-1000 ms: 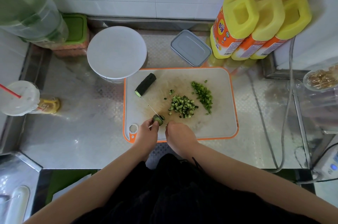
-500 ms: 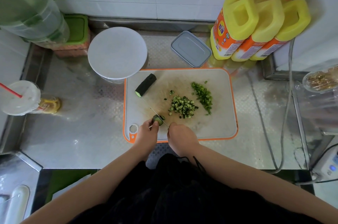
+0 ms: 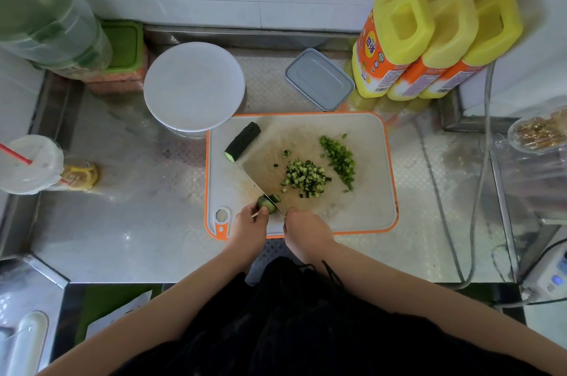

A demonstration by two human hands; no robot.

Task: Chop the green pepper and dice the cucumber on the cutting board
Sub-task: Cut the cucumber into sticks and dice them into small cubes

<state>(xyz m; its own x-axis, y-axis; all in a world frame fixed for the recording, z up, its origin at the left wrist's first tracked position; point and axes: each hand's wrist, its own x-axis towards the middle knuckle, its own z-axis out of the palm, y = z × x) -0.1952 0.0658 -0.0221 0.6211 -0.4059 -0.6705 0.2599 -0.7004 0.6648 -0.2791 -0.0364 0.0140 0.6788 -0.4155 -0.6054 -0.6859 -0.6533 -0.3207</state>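
Note:
An orange-rimmed white cutting board (image 3: 368, 216) lies on the steel counter. At its near left edge my left hand (image 3: 248, 226) pinches a short cucumber piece (image 3: 266, 203). My right hand (image 3: 306, 231) grips the handle of a cleaver (image 3: 260, 167), whose broad blade is tilted flat side up with its edge in that piece. A longer cucumber piece (image 3: 242, 142) lies at the board's far left. A pile of diced cucumber (image 3: 305, 177) sits mid-board, with chopped green pepper (image 3: 339, 160) to its right.
A white round lid (image 3: 194, 87) on a container stands just behind the board's left corner. A grey lidded box (image 3: 319, 79) and three yellow bottles (image 3: 429, 44) stand behind it. A lidded cup with a red straw (image 3: 30, 164) is far left. Cables (image 3: 478, 191) run on the right.
The cleaver blade, seen edge-on as a thin line before, has tilted so its broad flat side now shows. Both hands stay at the board's near edge on the short cucumber piece.

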